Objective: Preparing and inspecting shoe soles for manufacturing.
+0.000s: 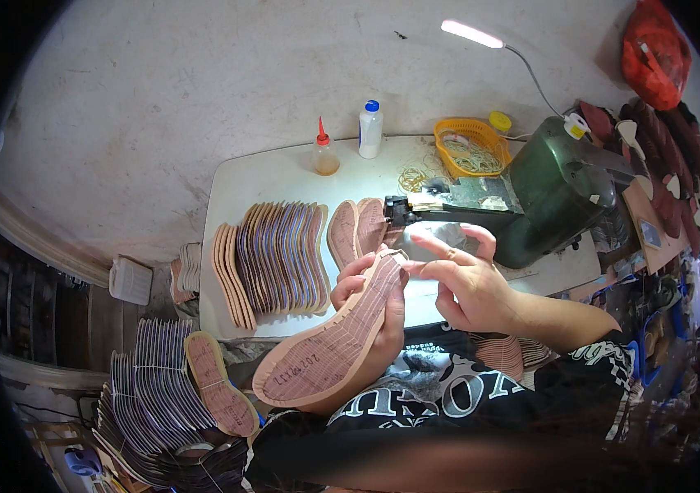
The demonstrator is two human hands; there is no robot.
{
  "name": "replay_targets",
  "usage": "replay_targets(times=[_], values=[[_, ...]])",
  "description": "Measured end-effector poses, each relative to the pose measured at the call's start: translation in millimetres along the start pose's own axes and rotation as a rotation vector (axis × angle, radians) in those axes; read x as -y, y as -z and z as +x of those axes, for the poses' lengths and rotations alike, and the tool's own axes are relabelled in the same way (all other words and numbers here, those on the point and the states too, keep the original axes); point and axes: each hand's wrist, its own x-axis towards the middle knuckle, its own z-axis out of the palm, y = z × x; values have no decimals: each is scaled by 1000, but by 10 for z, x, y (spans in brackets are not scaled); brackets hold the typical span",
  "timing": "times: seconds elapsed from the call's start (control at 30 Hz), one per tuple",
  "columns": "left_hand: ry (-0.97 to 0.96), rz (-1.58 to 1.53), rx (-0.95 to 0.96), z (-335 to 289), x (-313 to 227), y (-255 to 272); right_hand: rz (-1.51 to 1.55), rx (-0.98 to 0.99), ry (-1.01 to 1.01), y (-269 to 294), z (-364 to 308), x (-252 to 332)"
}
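Note:
My left hand (392,325) grips a shoe insole (329,341) with a pinkish checked face and a pale rim, tilted in front of my chest. Its wide end points to the lower left, the narrow end up toward the sewing machine (557,195). At that narrow end my right hand (471,283) has its fingers spread, one fingertip at the edge of the insole. Two more insoles (345,232) lie on the table just beyond, beside the needle head (400,210); the held insole and left hand partly cover them.
A long row of insoles (282,259) stands on edge on the white table (231,185). Behind are a red-tipped glue bottle (326,156), a white bottle (371,131) and a yellow basket (470,148). Tied bundles (157,386) sit lower left. A lamp (471,34) hangs above.

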Motion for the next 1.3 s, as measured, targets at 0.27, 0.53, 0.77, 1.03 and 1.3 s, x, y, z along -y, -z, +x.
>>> replay_targets(times=[0.27,0.53,0.77,1.03,1.3], values=[[-153,-77,-70,-4,185,-104,27,47,-8,3,31,1],[-142,-53,-75,-21,216,-164,-6,69,-45,-14,-30,43],[-164,-10,-56,-39,237,-177,-20,-10,-84,-95,-67,38],[-117,18,-46,-35,183,-205,98,-39,-142,-64,-119,17],[43,-41,21,-37,84,-161,1729,-303,-698,-70,-168,-211]])
